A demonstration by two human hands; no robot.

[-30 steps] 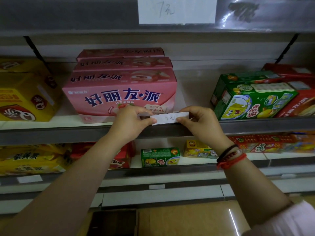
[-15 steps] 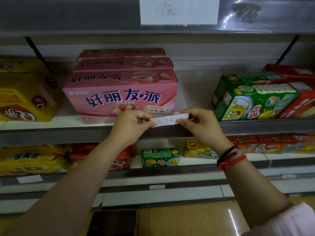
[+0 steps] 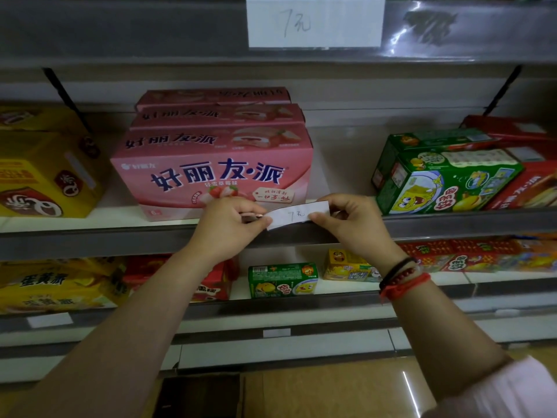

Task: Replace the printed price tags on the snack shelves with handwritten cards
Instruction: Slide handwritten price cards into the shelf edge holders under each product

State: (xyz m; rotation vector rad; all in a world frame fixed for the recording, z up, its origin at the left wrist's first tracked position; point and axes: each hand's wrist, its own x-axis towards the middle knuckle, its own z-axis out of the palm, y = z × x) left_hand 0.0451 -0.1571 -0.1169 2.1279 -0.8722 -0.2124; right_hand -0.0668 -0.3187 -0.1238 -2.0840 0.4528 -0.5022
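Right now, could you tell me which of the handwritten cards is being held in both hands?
The small handwritten card at the middle shelf's rail, pinched by the left hand and right hand; the larger card sits untouched above.

1 head view only, worn at head height, facing the shelves square on and tilted slightly down. It sits close: both forearms reach in from the bottom edge, and the middle shelf rail [image 3: 120, 239] crosses mid-frame. Wide-angle lens bends the edges. Floor shows at the bottom.

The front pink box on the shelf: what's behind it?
Behind the front pink box stand two more pink boxes in a row toward the shelf's back wall. Only their tops show; anything lower is covered.
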